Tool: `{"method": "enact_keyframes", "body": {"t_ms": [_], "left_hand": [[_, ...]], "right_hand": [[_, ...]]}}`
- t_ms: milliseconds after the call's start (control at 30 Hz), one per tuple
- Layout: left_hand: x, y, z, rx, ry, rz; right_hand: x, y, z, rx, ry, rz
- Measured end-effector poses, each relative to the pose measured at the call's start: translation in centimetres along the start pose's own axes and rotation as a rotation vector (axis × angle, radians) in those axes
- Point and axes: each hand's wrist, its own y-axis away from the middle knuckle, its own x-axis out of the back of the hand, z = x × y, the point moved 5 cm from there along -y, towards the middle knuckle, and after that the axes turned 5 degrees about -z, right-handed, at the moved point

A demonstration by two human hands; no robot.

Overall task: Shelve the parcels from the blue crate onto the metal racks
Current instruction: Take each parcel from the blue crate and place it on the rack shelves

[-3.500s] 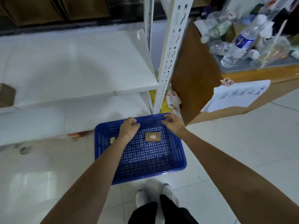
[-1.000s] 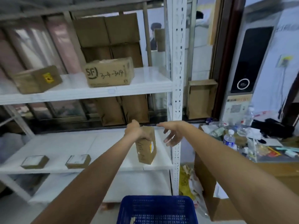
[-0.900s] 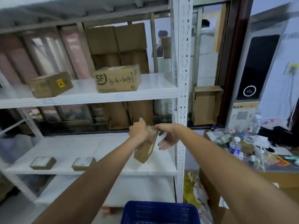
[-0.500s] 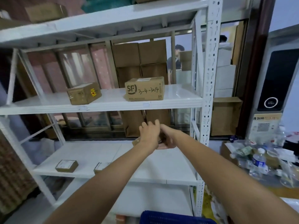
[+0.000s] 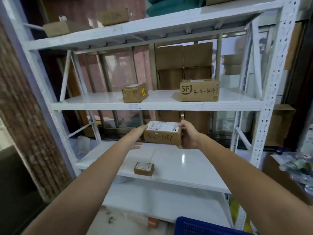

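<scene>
A: What are we holding, and what is it made of?

B: A small brown cardboard parcel, box-shaped, with a white printed label on top and handwritten numbers on its front face. We hold it in the air between the middle shelf and the lower shelf of the white metal rack, whose upright is punched with rows of holes.

A: How do our arms lie?

B: Both forearms are bare and reach forward and up, converging on the parcel. Our left hand is at its left end, our right hand at its right end.

A: And the grip?

B: The right hand's fingers curl round the right end, thumb on the top edge. The left hand lies along the left end with fingers fairly straight; we cannot tell whether they wrap behind it.

A: What else do we see?

B: Smooth, glossy white shelf boards. On the middle shelf sit a taped carton with a yellow sticker and a carton marked SF. A small flat box lies on the lower shelf. The perforated blue plastic crate is at the bottom edge, below our right arm.
</scene>
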Motion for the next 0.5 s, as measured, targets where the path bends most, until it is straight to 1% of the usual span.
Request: {"method": "enact_keyframes", "body": {"t_ms": [67, 133, 233, 333, 500], "left_hand": [[2.3, 2.1, -0.4, 0.022, 0.237, -0.060], [4.9, 2.1, -0.6, 0.003, 0.378, -0.070], [9.1, 1.5, -0.6, -0.031, 0.462, 0.004], [13.3, 0.3, -0.2, -0.072, 0.502, 0.083], [20.1, -2.7, 0.9, -0.133, 0.521, 0.215]], "right_hand": [[-2.9, -1.1, 0.3, 0.007, -0.033, -0.040], [-6.0, -2.3, 0.5, 0.014, -0.049, -0.052], [-10.5, -4.6, 0.3, 0.034, -0.052, -0.004], [-14.3, -7.9, -1.0, 0.123, 0.021, 0.090], [-20.4, -14.6, -3.8, 0.287, 0.032, 0.071]]}}
